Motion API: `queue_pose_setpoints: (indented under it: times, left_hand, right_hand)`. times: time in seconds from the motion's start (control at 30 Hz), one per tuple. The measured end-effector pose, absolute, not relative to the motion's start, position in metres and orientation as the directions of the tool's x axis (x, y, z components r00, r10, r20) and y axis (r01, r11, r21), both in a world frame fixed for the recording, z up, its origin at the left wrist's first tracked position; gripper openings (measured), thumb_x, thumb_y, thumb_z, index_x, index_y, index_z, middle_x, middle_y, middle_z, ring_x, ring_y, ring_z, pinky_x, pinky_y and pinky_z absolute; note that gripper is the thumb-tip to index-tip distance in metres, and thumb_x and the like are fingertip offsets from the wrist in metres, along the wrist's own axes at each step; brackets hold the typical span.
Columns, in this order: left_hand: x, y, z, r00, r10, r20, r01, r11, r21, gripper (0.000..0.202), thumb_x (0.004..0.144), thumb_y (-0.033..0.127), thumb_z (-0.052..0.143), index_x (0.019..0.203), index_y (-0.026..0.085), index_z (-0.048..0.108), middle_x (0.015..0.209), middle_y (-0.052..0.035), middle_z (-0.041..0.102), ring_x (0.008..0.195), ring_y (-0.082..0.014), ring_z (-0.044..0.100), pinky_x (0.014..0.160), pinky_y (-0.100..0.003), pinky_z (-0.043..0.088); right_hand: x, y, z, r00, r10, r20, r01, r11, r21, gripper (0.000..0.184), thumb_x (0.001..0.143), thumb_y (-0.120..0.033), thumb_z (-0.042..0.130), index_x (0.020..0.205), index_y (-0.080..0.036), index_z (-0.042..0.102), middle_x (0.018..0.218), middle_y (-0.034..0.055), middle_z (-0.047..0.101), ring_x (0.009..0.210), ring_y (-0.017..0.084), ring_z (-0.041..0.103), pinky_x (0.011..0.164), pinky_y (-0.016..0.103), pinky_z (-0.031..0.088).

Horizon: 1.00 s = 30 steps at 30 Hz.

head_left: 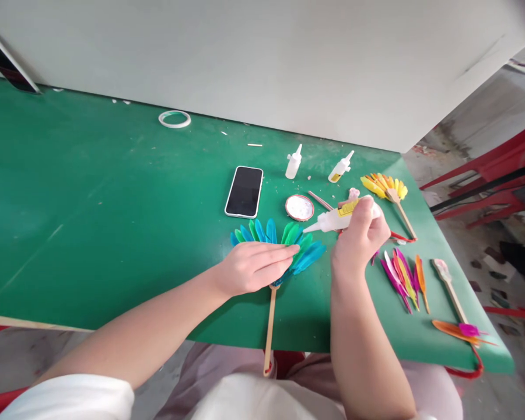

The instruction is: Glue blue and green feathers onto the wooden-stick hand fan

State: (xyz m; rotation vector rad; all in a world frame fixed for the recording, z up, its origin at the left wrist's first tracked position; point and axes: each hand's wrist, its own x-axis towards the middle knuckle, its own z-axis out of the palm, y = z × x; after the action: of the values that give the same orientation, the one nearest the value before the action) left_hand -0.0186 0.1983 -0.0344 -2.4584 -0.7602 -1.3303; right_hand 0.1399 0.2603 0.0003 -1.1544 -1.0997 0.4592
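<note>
A fan of blue and green feathers [308, 256] lies on the table, its wooden handle [271, 324] pointing towards me and reaching past the table edge. My left hand [256, 265] rests flat across the middle of the feathers, fingers stretched out and pointing right. The fan's centre is hidden beneath it. In my right hand [361, 239] is a white glue bottle [339, 217] with a yellow label, gripped and tilted. Its nozzle points left, with the tip at the feathers on the fan's right side. Whether glue is coming out cannot be seen.
Beyond the fan lie a phone [244, 191], a round dish of white stuff [300, 207] and two small bottles [293, 163]. At right are a yellow feather fan [385, 186], loose feathers [402, 277] and a wooden stick [452, 291]. A tape roll [174, 119] sits near the wall.
</note>
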Motion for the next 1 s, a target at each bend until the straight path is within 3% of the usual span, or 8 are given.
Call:
queue_pose_setpoints:
  times: [0.2, 0.37, 0.73, 1.0]
  left_hand:
    - [-0.019, 0.198, -0.035, 0.459, 0.319, 0.829, 0.536, -0.844, 0.028, 0.01, 0.07, 0.006, 0.065, 0.08, 0.008, 0.062, 0.094, -0.0117, 0.069, 0.087, -0.0168, 0.065, 0.08, -0.024, 0.055]
    - [-0.019, 0.198, -0.035, 0.44, 0.323, 0.838, 0.538, -0.842, 0.043, 0.008, 0.073, 0.007, 0.062, 0.079, 0.01, 0.062, 0.095, -0.0091, 0.069, 0.088, -0.0144, 0.065, 0.082, -0.023, 0.055]
    - [-0.02, 0.197, -0.033, 0.44, 0.313, 0.841, 0.538, -0.842, 0.032, 0.007, 0.072, 0.006, 0.063, 0.078, 0.009, 0.062, 0.093, -0.0095, 0.069, 0.088, -0.014, 0.065, 0.083, -0.022, 0.054]
    - [-0.02, 0.196, -0.031, 0.445, 0.325, 0.835, 0.549, -0.835, 0.032, 0.007, 0.075, 0.008, 0.06, 0.081, 0.011, 0.062, 0.092, -0.0071, 0.069, 0.089, -0.0126, 0.064, 0.085, -0.021, 0.053]
  right_hand:
    - [0.136, 0.254, 0.002, 0.302, 0.821, 0.485, 0.254, 0.421, -0.871, 0.041, 0.08, -0.054, 0.045, 0.064, -0.018, 0.059, 0.055, -0.0021, 0.049, 0.05, 0.01, 0.044, 0.047, 0.025, 0.034]
    - [0.144, 0.264, -0.001, 0.466, 0.751, 0.467, 0.299, 0.363, -0.882, 0.04, 0.078, -0.054, 0.048, 0.064, -0.018, 0.059, 0.055, -0.0023, 0.047, 0.053, 0.012, 0.046, 0.05, 0.027, 0.038]
    - [0.141, 0.269, -0.004, 0.395, 0.885, 0.248, 0.033, 0.256, -0.966, 0.043, 0.077, -0.06, 0.046, 0.068, -0.019, 0.056, 0.053, -0.0029, 0.047, 0.041, 0.008, 0.042, 0.034, 0.023, 0.029]
    - [0.141, 0.274, -0.006, 0.342, 0.927, 0.151, -0.11, 0.199, -0.974, 0.041, 0.077, -0.058, 0.045, 0.073, -0.019, 0.055, 0.053, -0.0033, 0.048, 0.039, 0.008, 0.042, 0.032, 0.021, 0.029]
